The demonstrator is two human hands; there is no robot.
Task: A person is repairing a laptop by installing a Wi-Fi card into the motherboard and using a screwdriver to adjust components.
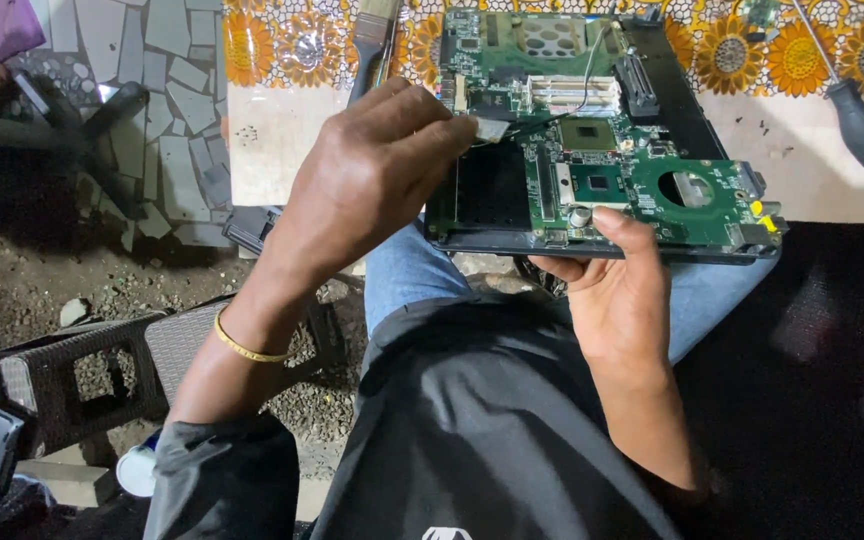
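The left hand (372,175) pinches a small silver piece (492,128) between thumb and fingertips, just over the left part of the board (642,185). The right hand (617,290) grips the near edge of the board from below, with the thumb pressed on top beside a chip (597,183). The board is one green circuit board that sits in a dark laptop base (492,190); its near edge rests over the person's knees (407,270) and its far part lies on the desk (812,185). The long axis of the board runs left to right, a little tilted, with the right corner lower in the view, and the two yellow ports (764,215) point to the right. There are two hands, one board, two square chips near the middle, and one round hole (687,188) at the right. To the right of the board the desk has open room up to one screwdriver (852,115), which lies with its black handle toward the person. To the left of the board, one brush (372,45) lies on the flowered cloth (272,45), near the left edge of the desk. Below that edge there is stony floor (102,270) with two dark stools (82,370), well apart from the hands. One gold bangle (242,348) is on the left wrist.
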